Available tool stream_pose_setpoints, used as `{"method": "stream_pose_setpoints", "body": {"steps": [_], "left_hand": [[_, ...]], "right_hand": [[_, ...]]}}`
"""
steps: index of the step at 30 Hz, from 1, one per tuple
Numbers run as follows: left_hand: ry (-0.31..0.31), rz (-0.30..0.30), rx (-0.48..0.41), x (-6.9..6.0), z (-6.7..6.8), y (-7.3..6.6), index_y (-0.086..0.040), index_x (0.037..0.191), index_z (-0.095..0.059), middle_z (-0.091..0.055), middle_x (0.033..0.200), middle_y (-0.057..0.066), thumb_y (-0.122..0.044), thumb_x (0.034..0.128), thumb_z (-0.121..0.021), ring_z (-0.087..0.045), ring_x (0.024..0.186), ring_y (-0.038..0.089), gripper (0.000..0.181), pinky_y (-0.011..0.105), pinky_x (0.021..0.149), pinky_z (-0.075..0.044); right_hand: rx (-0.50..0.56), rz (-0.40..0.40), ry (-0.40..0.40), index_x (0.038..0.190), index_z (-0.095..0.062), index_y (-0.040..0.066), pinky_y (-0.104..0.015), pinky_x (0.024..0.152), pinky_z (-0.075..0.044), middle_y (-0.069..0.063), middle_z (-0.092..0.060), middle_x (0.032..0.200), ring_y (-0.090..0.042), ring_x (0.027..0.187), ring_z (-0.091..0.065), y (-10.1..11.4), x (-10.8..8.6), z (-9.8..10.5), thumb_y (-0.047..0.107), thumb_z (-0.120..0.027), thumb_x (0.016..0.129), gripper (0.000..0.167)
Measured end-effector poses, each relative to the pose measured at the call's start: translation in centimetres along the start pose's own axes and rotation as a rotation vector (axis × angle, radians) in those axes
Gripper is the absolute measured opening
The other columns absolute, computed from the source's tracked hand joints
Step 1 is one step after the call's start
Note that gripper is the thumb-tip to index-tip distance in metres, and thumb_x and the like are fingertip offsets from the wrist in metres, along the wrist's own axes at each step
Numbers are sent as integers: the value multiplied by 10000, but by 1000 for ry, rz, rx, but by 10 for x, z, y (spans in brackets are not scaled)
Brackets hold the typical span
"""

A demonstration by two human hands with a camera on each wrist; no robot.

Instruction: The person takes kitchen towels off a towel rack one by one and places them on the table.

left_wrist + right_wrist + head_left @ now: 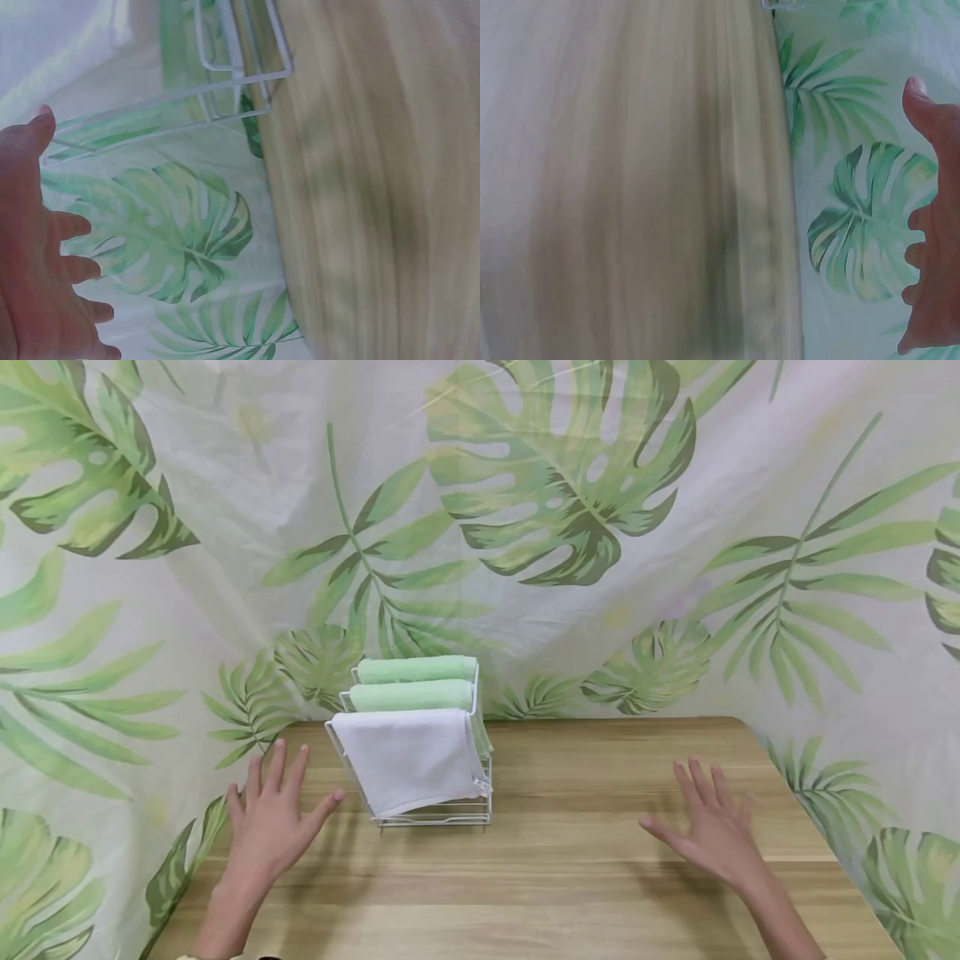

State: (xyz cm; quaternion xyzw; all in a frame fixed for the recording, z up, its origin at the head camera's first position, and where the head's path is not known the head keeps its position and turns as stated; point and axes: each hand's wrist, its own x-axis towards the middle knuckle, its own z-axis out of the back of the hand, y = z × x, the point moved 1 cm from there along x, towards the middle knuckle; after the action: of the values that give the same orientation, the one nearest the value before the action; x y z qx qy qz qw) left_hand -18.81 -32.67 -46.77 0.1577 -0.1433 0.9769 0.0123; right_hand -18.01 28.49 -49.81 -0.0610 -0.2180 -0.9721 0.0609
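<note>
A white wire rack [450, 818] stands on the table left of centre. Over its front bar hangs a white towel [412, 760], and behind it are two light green towels, the middle one [412, 697] and the rear one [416, 669]. My left hand [272, 827] is spread beside the rack's left side, apart from it and holding nothing. My right hand [712, 835] is spread over the right part of the table, far from the rack, also with nothing in it. Part of the rack's wire frame [172, 96] shows in the left wrist view.
The wooden table [570, 860] has rounded far corners. A leaf-patterned cloth [585, 635] hangs behind it and down both sides. The rack stands near the table's far left corner.
</note>
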Motion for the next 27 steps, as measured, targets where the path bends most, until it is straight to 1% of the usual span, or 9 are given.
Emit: {"method": "stream_pose_setpoints", "body": {"steps": [5, 9, 14, 15, 17, 21, 22, 24, 27], "left_hand": [[-101, -57, -129, 5, 6, -2, -60, 1692, -286, -140, 1775, 269, -539, 1051, -626, -157, 1589, 614, 869, 913, 1195, -127], [-189, -97, -269, 10, 9, -6, -34, 1660, -360, -251, 1749, 268, -395, 1046, -691, -275, 1551, 606, 785, 857, 1199, -255], [-287, -80, -397, 16, 12, -16, -100, 1609, -488, -441, 1683, 182, -282, 1030, -734, -411, 1523, 517, 655, 780, 1187, -393], [-312, -82, -420, 17, 12, -18, -105, 1588, -521, -486, 1653, 171, -248, 1025, -741, -452, 1508, 477, 621, 670, 1217, -447], [-362, -101, -474, 21, 12, -22, -88, 1538, -580, -568, 1577, 176, -174, 1018, -747, -532, 1483, 259, 554, 420, 1220, -519], [-440, -152, -633, 29, 11, -30, -32, 1437, -661, -678, 1398, 211, -17, 1003, -729, -611, 1274, -43, 440, -6, 1028, -483], [-455, -163, -676, 31, 12, -32, -16, 1414, -675, -693, 1357, 216, 14, 998, -723, -614, 1232, -90, 420, -4, 1010, -503], [-478, -164, -755, 34, 12, -37, 1, 1376, -698, -723, 1285, 177, 58, 990, -712, -670, 1159, -50, 390, 12, 968, -542], [-501, -149, -844, 39, 11, -43, 32, 1324, -722, -755, 1204, 14, 83, 985, -704, -704, 1061, -44, 344, 32, 893, -584]], "right_hand": [[35, 35, -19, 1715, -187, 59, -996, 1125, -4, -267, -118, 1778, -580, 1630, -24, 15, 9, 0, 652, -710, 943, 1105], [82, 73, -35, 1714, -192, 57, -970, 1160, 8, -252, -117, 1785, -564, 1637, -42, 29, 16, 1, 629, -729, 947, 1097], [142, 128, -61, 1707, -220, 54, -919, 1222, 8, -215, -107, 1797, -536, 1647, -63, 48, 25, 0, 589, -757, 946, 1074], [156, 141, -66, 1707, -226, 57, -906, 1236, -10, -204, -112, 1798, -522, 1652, -71, 52, 27, 0, 580, -762, 947, 1066], [184, 170, -72, 1709, -229, 66, -867, 1272, -49, -181, -120, 1802, -490, 1663, -76, 62, 31, 1, 562, -767, 952, 1053], [215, 217, -82, 1710, -254, 100, -789, 1314, -156, -117, -151, 1809, -405, 1684, -99, 83, 40, 7, 554, -776, 952, 1027], [218, 228, -86, 1709, -262, 108, -777, 1315, -183, -106, -159, 1809, -395, 1684, -108, 89, 43, 8, 559, -776, 951, 1021], [226, 242, -96, 1710, -275, 143, -761, 1310, -237, -84, -185, 1807, -378, 1682, -141, 100, 48, 10, 570, -776, 948, 1007], [253, 257, -99, 1715, -272, 202, -750, 1296, -296, -57, -214, 1802, -369, 1670, -197, 117, 55, 14, 578, -775, 946, 992]]}}
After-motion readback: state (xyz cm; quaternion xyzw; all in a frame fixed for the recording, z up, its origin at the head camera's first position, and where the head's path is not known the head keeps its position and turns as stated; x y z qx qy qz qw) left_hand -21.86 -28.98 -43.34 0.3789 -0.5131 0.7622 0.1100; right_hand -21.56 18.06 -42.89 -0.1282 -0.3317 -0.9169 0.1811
